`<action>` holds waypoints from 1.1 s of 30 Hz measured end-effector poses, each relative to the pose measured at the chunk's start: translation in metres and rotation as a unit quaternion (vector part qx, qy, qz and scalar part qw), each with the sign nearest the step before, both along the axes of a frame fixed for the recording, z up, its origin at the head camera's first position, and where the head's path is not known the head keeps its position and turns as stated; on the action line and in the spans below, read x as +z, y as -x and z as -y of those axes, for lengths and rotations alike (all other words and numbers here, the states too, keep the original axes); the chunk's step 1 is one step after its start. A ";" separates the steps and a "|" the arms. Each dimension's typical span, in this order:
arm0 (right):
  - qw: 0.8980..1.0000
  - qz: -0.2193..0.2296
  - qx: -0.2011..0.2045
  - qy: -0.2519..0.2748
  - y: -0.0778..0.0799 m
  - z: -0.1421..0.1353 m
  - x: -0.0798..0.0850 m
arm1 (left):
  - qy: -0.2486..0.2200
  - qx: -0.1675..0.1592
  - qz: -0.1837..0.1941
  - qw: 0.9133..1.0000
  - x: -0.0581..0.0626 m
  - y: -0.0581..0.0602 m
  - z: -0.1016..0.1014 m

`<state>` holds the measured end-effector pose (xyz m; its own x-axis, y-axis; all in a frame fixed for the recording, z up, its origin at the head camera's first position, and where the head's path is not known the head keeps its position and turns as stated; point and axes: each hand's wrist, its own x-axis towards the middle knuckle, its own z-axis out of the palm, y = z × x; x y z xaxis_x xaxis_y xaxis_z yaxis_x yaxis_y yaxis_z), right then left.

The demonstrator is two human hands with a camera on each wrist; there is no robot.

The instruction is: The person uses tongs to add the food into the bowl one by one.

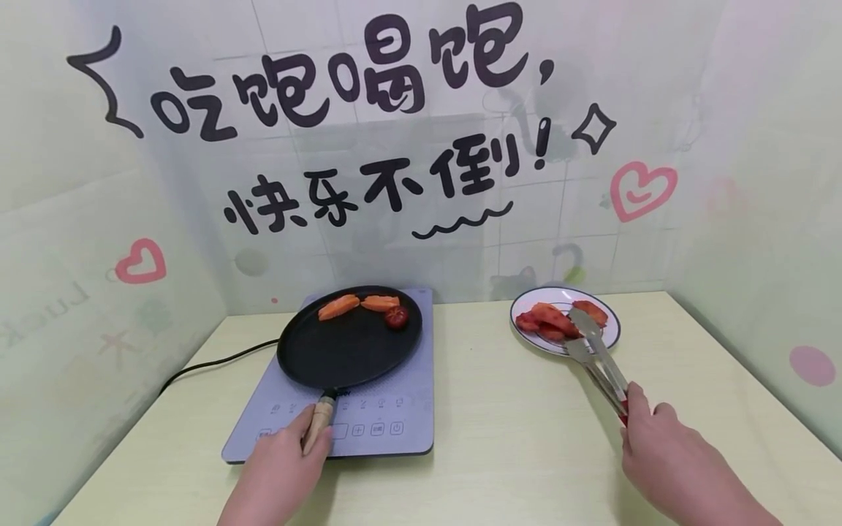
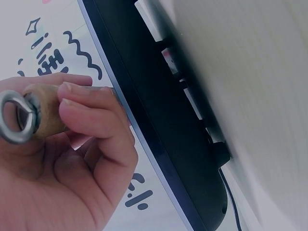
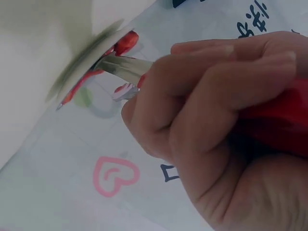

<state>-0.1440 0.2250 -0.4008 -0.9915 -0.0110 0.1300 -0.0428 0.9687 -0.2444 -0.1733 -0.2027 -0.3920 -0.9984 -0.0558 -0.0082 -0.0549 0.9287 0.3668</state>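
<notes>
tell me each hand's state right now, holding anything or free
Left hand: closed, holding the wooden handle of the black pan.
Right hand: closed, holding the red-handled tongs.

Black pan (image 1: pixel 349 351) lies over cooktop (image 1: pixel 416 398), tongs (image 1: pixel 607 359) over plate (image 1: pixel 559 294).

From the head, looks forward and down across the worktop (image 1: pixel 500 416) toward its back edge and the wall (image 1: pixel 421 267), taking in both side edges. From the left wrist, tilted, faces the wall from close by the left hand (image 2: pixel 82 159), low before the cooker (image 1: pixel 419 398), shared with the head view. From the right wrist, tilted, looks closely past the right hand (image 3: pixel 207 115) at the plate (image 1: pixel 612 332) by the back edge, likewise shared.
</notes>
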 end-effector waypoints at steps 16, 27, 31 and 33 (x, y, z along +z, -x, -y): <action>0.937 0.162 -0.007 0.310 0.031 -0.008 -0.003 | -0.006 0.006 0.015 1.000 0.001 0.001 0.000; 0.617 0.293 0.002 0.730 0.036 -0.018 0.004 | -0.003 0.006 0.015 1.000 0.001 0.001 0.001; 0.469 0.340 0.054 0.813 0.036 -0.021 -0.001 | -0.003 0.004 0.015 1.000 0.001 0.001 0.000; 0.439 0.345 0.069 0.827 0.036 -0.022 -0.004 | -0.003 0.003 0.016 1.000 0.001 0.002 0.000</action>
